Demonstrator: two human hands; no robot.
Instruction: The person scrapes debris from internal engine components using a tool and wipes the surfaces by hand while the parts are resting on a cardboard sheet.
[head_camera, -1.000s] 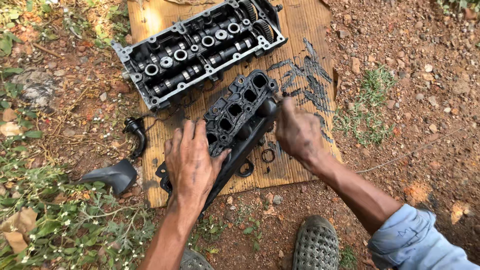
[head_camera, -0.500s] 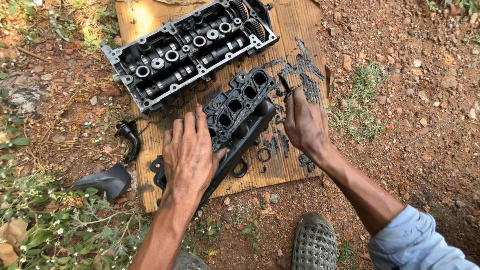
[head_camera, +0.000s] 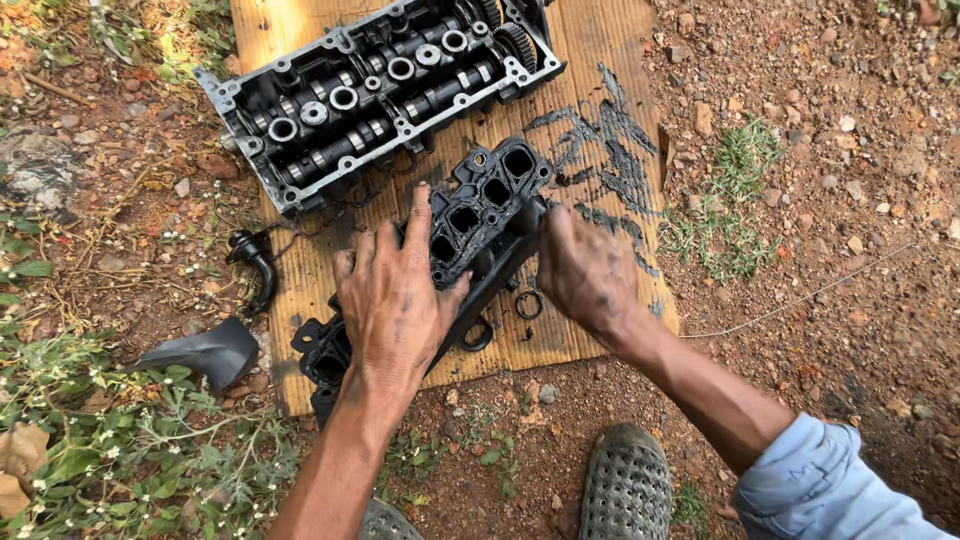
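A: In the head view, what do the hands have?

B: The left hand (head_camera: 395, 300) lies flat, fingers spread, pressing on the black plastic manifold (head_camera: 470, 225) near its middle. The right hand (head_camera: 585, 268) is closed around the manifold's right edge, fingers curled over it out of sight.

A: And where does that part lie?

B: Slantwise on the wooden board (head_camera: 590, 60), its row of square openings running up and away from the left hand's fingertips, its lower end reaching back past the left wrist.

A: What's around the grip?

B: Beyond the fingertips sits the metal cylinder head (head_camera: 380, 95), close to the manifold's far end. Just under the right hand lies a small black ring (head_camera: 528, 304). Left of the left hand, off the board, are a black hose elbow (head_camera: 255, 262) and a dark plastic piece (head_camera: 205, 352). Near the wrists, a grey perforated shoe (head_camera: 627, 485) rests on the dirt.
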